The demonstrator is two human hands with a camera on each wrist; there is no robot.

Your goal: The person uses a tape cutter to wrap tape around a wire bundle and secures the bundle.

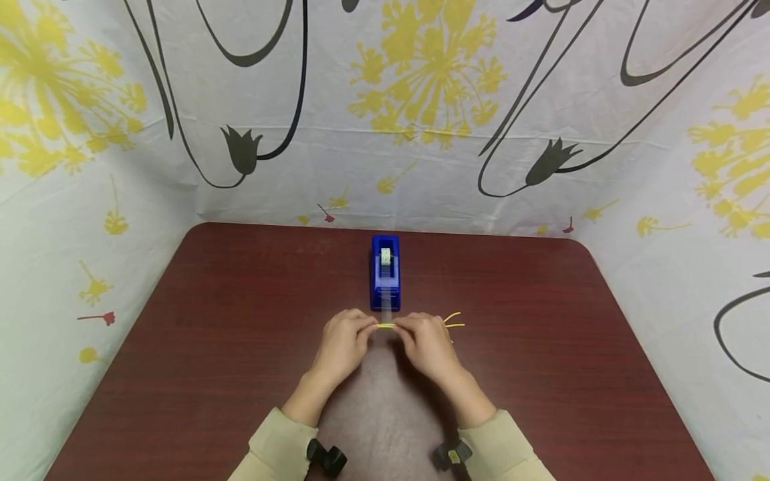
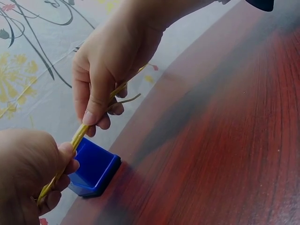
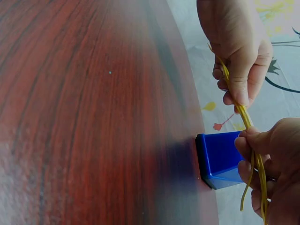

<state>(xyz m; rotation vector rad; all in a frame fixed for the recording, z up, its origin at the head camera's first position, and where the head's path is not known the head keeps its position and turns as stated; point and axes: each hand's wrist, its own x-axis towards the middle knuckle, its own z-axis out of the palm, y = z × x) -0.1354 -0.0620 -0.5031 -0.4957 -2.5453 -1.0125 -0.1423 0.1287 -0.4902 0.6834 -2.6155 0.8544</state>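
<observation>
A bundle of thin yellow wires [image 1: 386, 325] runs level between both hands, just in front of a blue tape dispenser [image 1: 376, 275]. My left hand [image 1: 344, 339] pinches it between thumb and fingers on the left. On the right, my right hand [image 1: 428, 342] grips the same bundle, and several loose wire ends [image 3: 247, 190] stick out past it. From the dispenser a strip of clear tape [image 1: 386, 312] reaches forward to the wires, in the short gap between the hands. Whether the tape sticks to them I cannot tell. The dispenser's blue front [image 2: 96, 166] shows behind the wires in the left wrist view.
A dark red-brown wooden table [image 1: 252, 280] lies under the hands, with rounded far corners. White cloth [image 1: 337, 100] with yellow and grey flower prints hangs behind it and along both sides. A tape roll [image 1: 386, 255] sits in the dispenser.
</observation>
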